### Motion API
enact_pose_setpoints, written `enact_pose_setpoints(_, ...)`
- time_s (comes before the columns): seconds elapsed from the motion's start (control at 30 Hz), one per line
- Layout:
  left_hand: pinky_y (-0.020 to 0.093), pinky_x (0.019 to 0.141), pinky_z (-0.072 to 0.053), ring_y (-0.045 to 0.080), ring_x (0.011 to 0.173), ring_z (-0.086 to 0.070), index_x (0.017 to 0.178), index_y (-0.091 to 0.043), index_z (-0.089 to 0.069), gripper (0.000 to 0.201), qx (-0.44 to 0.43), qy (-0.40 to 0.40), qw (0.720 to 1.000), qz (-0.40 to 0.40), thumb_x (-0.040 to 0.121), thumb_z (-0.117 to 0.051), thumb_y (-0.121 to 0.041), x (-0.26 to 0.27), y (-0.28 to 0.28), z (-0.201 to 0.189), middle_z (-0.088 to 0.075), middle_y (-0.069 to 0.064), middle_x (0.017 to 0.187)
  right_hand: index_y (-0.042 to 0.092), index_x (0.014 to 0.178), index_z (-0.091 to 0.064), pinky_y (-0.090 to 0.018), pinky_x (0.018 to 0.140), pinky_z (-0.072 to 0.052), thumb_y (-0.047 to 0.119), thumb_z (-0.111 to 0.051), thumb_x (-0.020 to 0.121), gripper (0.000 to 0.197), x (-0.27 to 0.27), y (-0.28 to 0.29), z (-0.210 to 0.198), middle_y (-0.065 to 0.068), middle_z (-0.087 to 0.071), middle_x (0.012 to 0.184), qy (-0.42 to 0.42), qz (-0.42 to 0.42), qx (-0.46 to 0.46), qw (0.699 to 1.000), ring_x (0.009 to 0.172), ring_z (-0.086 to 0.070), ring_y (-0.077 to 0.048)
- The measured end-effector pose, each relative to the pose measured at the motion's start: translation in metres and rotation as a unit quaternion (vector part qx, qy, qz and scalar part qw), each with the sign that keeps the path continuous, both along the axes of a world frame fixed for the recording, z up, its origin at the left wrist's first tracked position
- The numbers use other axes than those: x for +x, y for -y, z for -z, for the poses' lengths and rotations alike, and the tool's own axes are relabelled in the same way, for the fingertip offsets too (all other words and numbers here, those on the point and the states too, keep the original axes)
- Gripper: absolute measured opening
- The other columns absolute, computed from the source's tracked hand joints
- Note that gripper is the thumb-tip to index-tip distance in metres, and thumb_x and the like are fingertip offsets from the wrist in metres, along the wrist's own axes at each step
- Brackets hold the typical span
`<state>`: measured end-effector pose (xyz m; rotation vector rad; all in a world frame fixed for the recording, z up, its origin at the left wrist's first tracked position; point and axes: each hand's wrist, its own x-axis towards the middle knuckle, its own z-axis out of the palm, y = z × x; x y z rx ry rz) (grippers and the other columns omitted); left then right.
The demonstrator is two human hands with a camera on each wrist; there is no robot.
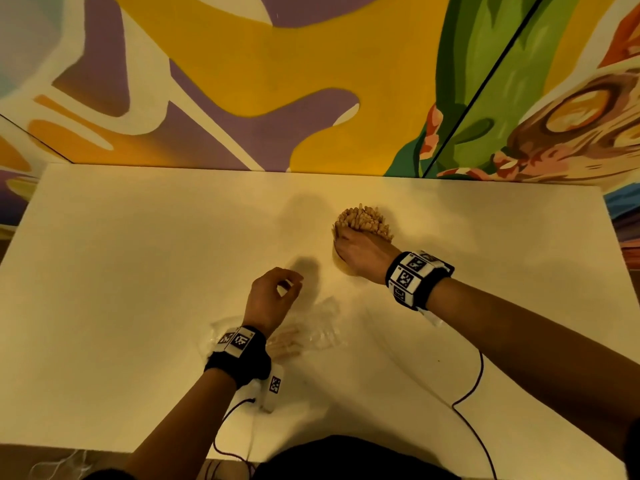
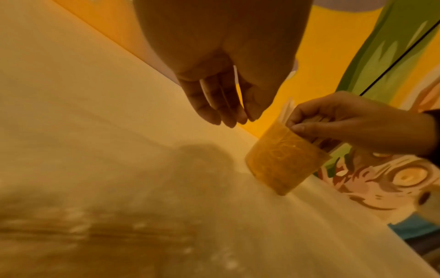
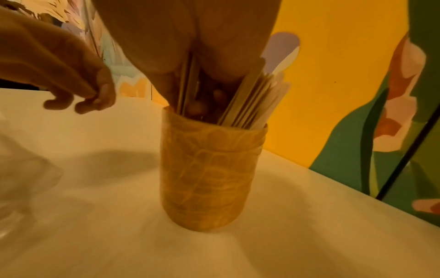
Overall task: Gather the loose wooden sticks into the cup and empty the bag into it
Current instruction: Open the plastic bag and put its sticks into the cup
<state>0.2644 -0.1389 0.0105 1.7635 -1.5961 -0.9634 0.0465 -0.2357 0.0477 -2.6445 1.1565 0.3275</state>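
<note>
From the head view, the right hand (image 1: pixel 362 252) grips the wooden sticks (image 1: pixel 363 218) standing in the cup (image 1: pixel 341 266) on the tabletop (image 1: pixel 138 254), likely to settle them. The plastic bag (image 1: pixel 311 332) lies below the left hand (image 1: pixel 273 296), sticks inside.

The left wrist view shows that hand's fingers relaxed and empty.

The right wrist view shows fingers dug between sticks, probably making room.

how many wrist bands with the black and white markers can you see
2: one band on the left wrist, near the table's front, above the plastic bag; one band on the right wrist, beside the cup.
</note>
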Motion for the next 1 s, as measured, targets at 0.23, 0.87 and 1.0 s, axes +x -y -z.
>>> enact_pose_setpoints(0.23,0.037,0.102,-0.035,0.017,0.122,-0.045,0.127,-0.03,-0.053,0.064,0.139,0.185,0.966,0.119,0.073,-0.071,-0.06,0.06,-0.036,0.013,-0.052,-0.008,0.134,0.009,0.112,-0.06,-0.046,0.081,-0.05,0.033,-0.056,0.091,0.032,-0.009,-0.002,-0.028,-0.013,-0.052,0.116,0.048,0.031,-0.019,0.998,0.099,-0.055,-0.032)
enact_pose_setpoints(0.87,0.031,0.083,-0.037,0.026,0.106,-0.054,0.117,-0.021,-0.059,0.038,0.216,0.317,0.898,0.214,0.081,-0.063,-0.031,0.044,-0.099,0.018,-0.06,0.002,0.117,0.011,0.088,-0.07,-0.028,0.074,-0.046,0.021,-0.064,0.091,0.012,-0.027,-0.142,0.012,-0.002,-0.068,0.086,0.299,0.34,0.212,0.866,0.077,-0.061,-0.015)
enact_pose_setpoints(1.0,0.031,0.083,-0.045,0.024,0.108,-0.056,0.118,-0.018,-0.062,0.04,0.238,0.264,0.915,0.194,0.079,-0.068,-0.029,0.03,-0.104,0.013,-0.061,0.001,0.118,0.019,0.111,-0.066,-0.023,0.081,-0.046,0.04,-0.073,0.082,0.036,-0.018,-0.173,0.036,0.005,-0.065,0.105,0.333,0.456,0.282,0.776,0.095,-0.06,-0.011)
